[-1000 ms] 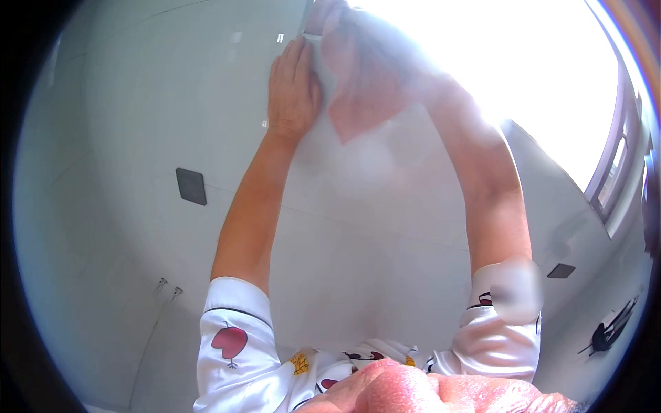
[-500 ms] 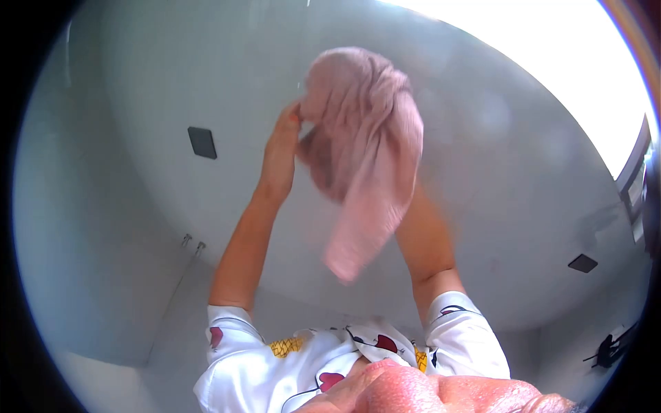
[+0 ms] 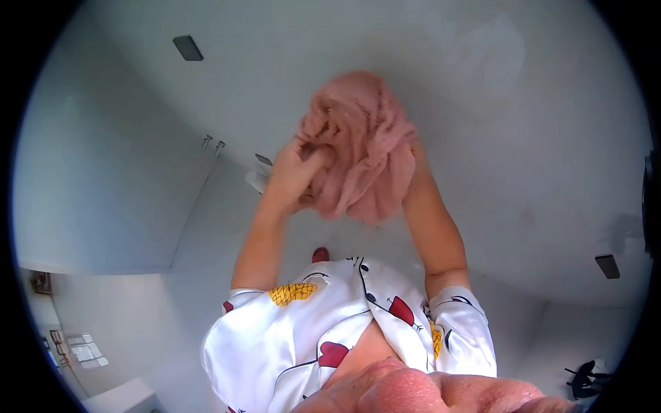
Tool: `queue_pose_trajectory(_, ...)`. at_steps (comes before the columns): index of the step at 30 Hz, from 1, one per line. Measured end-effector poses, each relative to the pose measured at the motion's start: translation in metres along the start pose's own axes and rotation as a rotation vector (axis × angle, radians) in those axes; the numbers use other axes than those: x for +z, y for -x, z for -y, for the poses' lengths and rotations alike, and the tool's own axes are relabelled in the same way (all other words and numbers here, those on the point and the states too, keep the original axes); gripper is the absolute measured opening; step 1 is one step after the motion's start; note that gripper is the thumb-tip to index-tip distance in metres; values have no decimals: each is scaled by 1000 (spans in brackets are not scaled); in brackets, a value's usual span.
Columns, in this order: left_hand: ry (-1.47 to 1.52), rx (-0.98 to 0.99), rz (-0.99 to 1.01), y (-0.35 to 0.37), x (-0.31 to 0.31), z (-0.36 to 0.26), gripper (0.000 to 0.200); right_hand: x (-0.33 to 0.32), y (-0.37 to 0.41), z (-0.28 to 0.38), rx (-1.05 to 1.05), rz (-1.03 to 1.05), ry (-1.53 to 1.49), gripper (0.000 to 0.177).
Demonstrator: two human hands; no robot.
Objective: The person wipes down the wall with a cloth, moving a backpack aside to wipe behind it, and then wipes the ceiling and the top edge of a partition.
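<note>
A bunched pink cloth [image 3: 365,148] with a crinkled texture hangs in loose folds between my hands, in front of my chest. My left hand [image 3: 296,172] is closed on its left edge, the thumb lying against the folds. My right hand [image 3: 417,155] is at the cloth's right side and bears part of it. Its fingers are hidden behind the fabric. White sleeves with a printed pattern cover both upper arms.
A smooth grey surface spreads behind the cloth, with dark rectangular plates [image 3: 188,48] [image 3: 607,266] on it. Two small metal fittings [image 3: 213,143] are at the left. A red shoe tip [image 3: 320,255] shows below. A black object [image 3: 585,378] is at the lower right.
The cloth has come lower and is more gathered; its long hanging end is drawn up. My left hand has moved down and further onto the folds. The view has tilted.
</note>
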State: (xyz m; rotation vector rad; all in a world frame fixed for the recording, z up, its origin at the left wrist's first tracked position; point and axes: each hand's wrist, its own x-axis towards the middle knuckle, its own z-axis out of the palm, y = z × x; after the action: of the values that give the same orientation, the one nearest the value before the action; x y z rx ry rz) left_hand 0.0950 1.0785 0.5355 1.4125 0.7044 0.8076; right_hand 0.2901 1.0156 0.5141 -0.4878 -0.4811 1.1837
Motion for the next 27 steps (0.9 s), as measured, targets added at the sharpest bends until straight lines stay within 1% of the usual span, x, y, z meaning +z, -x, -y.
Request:
queue_pose_trajectory(1, 29, -27, -28, -1, -4, 3, 37, -11, 9, 6, -27, 13, 4, 27)
queue_pose_trajectory(3, 257, 113, 64, -1, -10, -11, 36, -39, 9, 14, -133, 182, -27, 30)
queue_pose_trajectory(5, 151, 217, 193, 0, -19, -30, 34, -72, 6, 26, -198, 236, 43, 30)
queue_pose_trajectory(6, 93, 296, 239, 14, -1, -32, 33, -100, 16, 41, -202, 232, 126, 28)
queue_pose_trajectory(7, 54, 263, 190, 14, 6, -40, 32, -104, 23, 50, -205, 197, 212, 27)
queue_pose_trajectory(8, 17, 240, 139, 12, 12, -47, 31, -106, 32, 64, -123, 175, 349, 26)
queue_pose_trajectory(9, -18, 220, 91, 9, 14, -55, 30, -92, 43, 81, -45, 150, 487, 26)
queue_pose_trajectory(12, 39, 432, 55, 37, 38, -73, 30, -79, 83, 118, 78, 176, 854, 26)
queue_pose_trajectory(13, -57, 342, 79, -11, -25, -64, 29, -66, 27, 70, 129, 178, 987, 26)
queue_pose_trajectory(15, -294, 193, 108, -5, -20, -87, 29, -64, 33, 66, 236, 204, 1227, 36)
queue_pose_trajectory(16, -317, 241, 167, -6, -17, -90, 29, -63, 35, 62, 294, 216, 1350, 44)
queue_pose_trajectory(18, -366, 351, 287, -17, -10, -94, 28, -66, 35, 47, 376, 394, 1290, 45)
queue_pose_trajectory(19, -432, 427, 291, -20, -10, -99, 29, -67, 36, 40, 411, 480, 1255, 46)
queue_pose_trajectory(21, -562, 590, 293, -33, -20, -102, 33, -71, 30, 17, 378, 616, 1006, 60)
queue_pose_trajectory(22, -552, 608, 306, -32, -19, -105, 35, -71, 34, 14, 366, 681, 882, 67)
queue_pose_trajectory(25, -531, 762, 240, -37, -17, -91, 36, -64, 39, 8, 295, 551, 919, 76)
queue_pose_trajectory(27, -759, 884, 151, -31, -11, -85, 38, -57, 33, 2, 287, 529, 999, 72)
